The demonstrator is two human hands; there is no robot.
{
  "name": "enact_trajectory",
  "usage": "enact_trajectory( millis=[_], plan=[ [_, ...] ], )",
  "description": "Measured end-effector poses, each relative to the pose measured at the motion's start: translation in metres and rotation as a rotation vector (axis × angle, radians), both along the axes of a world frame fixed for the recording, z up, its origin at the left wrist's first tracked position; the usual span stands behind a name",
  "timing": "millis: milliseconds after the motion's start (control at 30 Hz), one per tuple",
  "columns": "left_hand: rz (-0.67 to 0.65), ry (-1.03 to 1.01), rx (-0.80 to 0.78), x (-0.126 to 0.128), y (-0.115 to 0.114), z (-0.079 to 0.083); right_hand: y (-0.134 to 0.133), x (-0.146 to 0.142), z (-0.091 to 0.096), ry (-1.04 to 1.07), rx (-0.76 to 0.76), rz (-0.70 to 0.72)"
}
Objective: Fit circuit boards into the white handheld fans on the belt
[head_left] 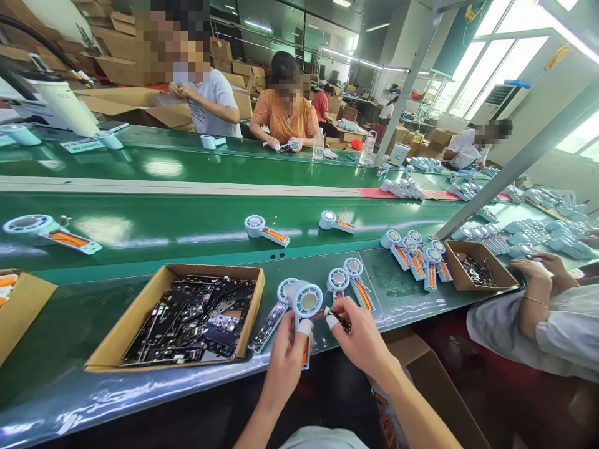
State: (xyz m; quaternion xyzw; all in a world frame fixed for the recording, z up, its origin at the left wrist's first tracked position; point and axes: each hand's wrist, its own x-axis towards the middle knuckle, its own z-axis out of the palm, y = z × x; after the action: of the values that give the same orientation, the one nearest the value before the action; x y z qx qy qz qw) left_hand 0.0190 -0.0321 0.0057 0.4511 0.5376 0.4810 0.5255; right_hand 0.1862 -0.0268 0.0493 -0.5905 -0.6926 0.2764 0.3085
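My left hand [286,355] is closed around the handle of a light blue handheld fan housing [307,300], its round ringed head facing up. Between the fingertips of my right hand [359,337] is a small black circuit board [344,322], close to the fan's right side. Thin wires run between the housing and those fingertips. White covers wrap both thumbs. Behind my left hand lies another fan housing with a circuit board [268,327] in its handle. Just beyond my right hand rest two housings, one of them a fan housing with an orange strip [361,292].
A cardboard box [260,305] of black circuit boards stands at left. Loose fan housings [255,226] lie on the green conveyor belt [196,218]. At right are a cluster of housings [415,259], a second box [461,284] and a co-worker's hands [533,268]. A metal post [496,178] slants across.
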Motion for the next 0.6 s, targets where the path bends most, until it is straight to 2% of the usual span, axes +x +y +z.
enact_trajectory(
  millis=[100, 167, 267, 333, 400, 500, 600],
  plan=[
    [-0.014, -0.012, -0.026, -0.003, 0.003, 0.002, -0.006, -0.002, 0.006, -0.286, 0.05, 0.087],
    [-0.048, 0.0, -0.032, -0.005, 0.003, 0.005, -0.009, -0.001, 0.014, -0.34, 0.028, 0.232],
    [-0.105, 0.004, -0.04, -0.008, 0.003, 0.012, -0.01, -0.003, 0.027, -0.219, -0.052, 0.516],
    [-0.138, -0.033, -0.061, -0.009, 0.002, 0.015, -0.009, -0.007, 0.029, -0.066, -0.12, 0.584],
    [-0.154, -0.127, -0.09, -0.009, 0.0, 0.015, -0.009, -0.012, 0.024, 0.136, -0.268, 0.533],
    [-0.176, -0.349, -0.152, -0.01, -0.005, 0.009, -0.012, -0.022, 0.005, 0.476, -0.5, 0.363],
    [-0.198, -0.452, -0.177, -0.009, -0.01, 0.003, -0.017, -0.03, -0.012, 0.716, -0.505, 0.195]
  ],
)
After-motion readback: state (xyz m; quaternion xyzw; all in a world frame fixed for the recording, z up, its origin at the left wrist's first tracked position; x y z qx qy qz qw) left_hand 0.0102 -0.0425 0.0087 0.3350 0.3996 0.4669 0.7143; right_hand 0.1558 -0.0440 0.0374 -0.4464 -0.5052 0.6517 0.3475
